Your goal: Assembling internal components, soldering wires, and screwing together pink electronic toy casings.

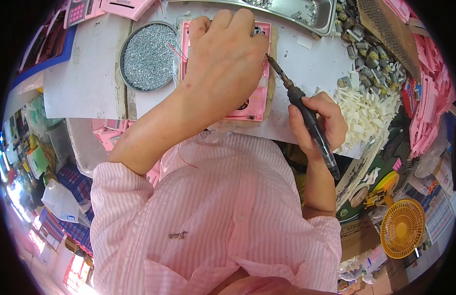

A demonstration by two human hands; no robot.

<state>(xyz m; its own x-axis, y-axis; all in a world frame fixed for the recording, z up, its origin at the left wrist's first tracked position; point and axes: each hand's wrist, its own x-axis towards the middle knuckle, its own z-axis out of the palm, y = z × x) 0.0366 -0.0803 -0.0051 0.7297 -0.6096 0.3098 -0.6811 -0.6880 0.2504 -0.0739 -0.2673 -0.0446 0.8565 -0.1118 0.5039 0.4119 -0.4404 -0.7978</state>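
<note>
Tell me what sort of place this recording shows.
Likely a small electronics assembly bench: the right hand holds a soldering iron at a pink plastic casing, beside a round tin of screws.

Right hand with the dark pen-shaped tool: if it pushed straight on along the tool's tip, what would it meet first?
The right hand aims the dark pen-shaped tool up and to the left. Its tip already sits at the right edge of the flat pink plastic housing under the left hand; that housing probably comes first, though depth is unclear.

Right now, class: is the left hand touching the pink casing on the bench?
Touching. The head view shows the left hand pressed flat on the pink casing, fingers curled over its far edge, no gap visible.
</note>
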